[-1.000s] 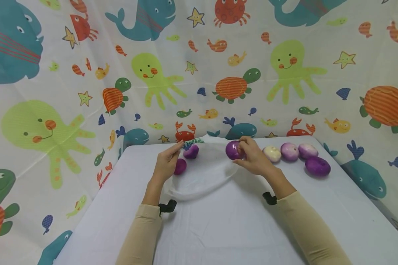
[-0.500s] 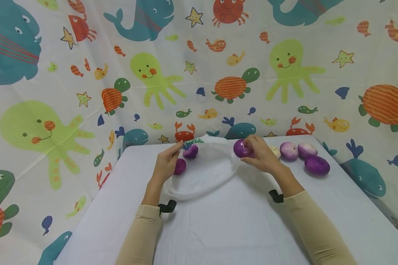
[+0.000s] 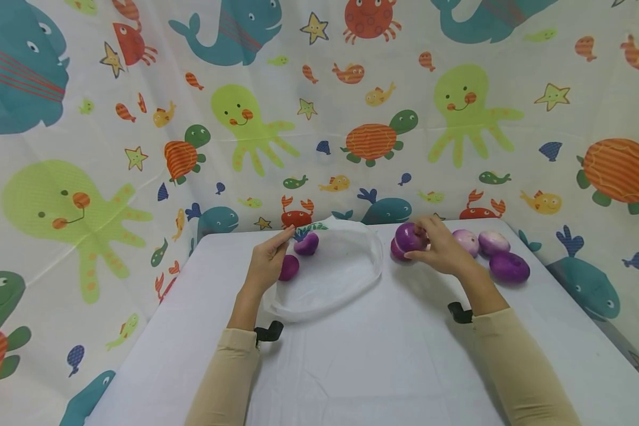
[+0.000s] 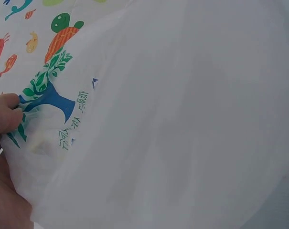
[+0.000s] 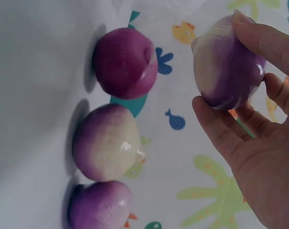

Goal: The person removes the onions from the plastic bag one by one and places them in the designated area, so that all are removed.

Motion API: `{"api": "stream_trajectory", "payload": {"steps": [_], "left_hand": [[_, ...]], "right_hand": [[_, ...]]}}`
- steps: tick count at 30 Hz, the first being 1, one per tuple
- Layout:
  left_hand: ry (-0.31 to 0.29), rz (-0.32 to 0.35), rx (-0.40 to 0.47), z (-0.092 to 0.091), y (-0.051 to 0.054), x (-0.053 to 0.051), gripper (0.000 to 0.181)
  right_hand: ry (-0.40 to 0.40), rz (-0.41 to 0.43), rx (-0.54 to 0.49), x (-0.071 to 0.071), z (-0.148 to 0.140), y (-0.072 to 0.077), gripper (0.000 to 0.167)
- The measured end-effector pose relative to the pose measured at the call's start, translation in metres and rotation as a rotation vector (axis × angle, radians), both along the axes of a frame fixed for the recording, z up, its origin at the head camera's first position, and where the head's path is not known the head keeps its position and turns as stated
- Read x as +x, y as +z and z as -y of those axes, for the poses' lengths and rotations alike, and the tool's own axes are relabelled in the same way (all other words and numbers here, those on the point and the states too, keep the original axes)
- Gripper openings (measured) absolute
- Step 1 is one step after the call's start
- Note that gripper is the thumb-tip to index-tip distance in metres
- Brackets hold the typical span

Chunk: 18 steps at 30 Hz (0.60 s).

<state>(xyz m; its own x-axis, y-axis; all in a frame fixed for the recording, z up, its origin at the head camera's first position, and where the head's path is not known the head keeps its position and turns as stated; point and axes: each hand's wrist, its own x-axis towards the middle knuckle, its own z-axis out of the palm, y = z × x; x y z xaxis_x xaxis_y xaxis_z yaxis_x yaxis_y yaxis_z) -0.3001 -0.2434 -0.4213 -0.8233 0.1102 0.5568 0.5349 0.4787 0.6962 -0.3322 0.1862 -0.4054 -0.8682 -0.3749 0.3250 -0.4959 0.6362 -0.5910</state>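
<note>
A thin white plastic bag [image 3: 334, 278] printed with a blue and green tree lies with its mouth spread towards me. My left hand [image 3: 267, 260] holds its left edge; in the left wrist view, thumb and finger [image 4: 10, 120] pinch the printed plastic. Two purple round things [image 3: 306, 244] show within the bag's mouth near that hand. To the right of the bag, my right hand [image 3: 441, 245] grips a purple and cream onion [image 5: 226, 64], raised off the table. Just behind it sits a magenta-purple onion [image 5: 125, 63], partly hidden in the head view.
A row of onions continues right: a half-cream one [image 5: 107, 141], a pale purple one [image 3: 493, 243] and others. A dark purple oval one [image 3: 509, 267] lies in front. A white-covered table [image 3: 373, 367] meets a sea-animal printed cloth [image 3: 319, 177] behind and at both sides.
My right hand has moved right with the onion, away from the bag's mouth. The magenta-purple onion behind has come partly into view. The left hand has kept its place.
</note>
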Motion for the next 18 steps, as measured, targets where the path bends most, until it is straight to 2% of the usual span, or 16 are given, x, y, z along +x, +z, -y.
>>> {"api": "stream_trajectory", "payload": {"steps": [3,7,14,18], "left_hand": [[-0.001,-0.002,0.009,0.000,0.000,0.000,0.040],[0.001,0.003,0.009,0.000,0.001,0.001,0.041],[0.005,0.004,-0.001,0.000,0.001,0.000,0.040],[0.008,0.007,-0.002,0.000,0.001,0.000,0.040]], "right_hand": [[-0.010,-0.024,0.006,0.001,-0.007,0.001,0.042],[-0.038,-0.021,0.029,0.002,-0.016,0.004,0.042],[-0.078,0.059,0.062,0.005,-0.032,0.007,0.058],[-0.096,0.074,0.090,0.005,-0.041,0.008,0.058]]}}
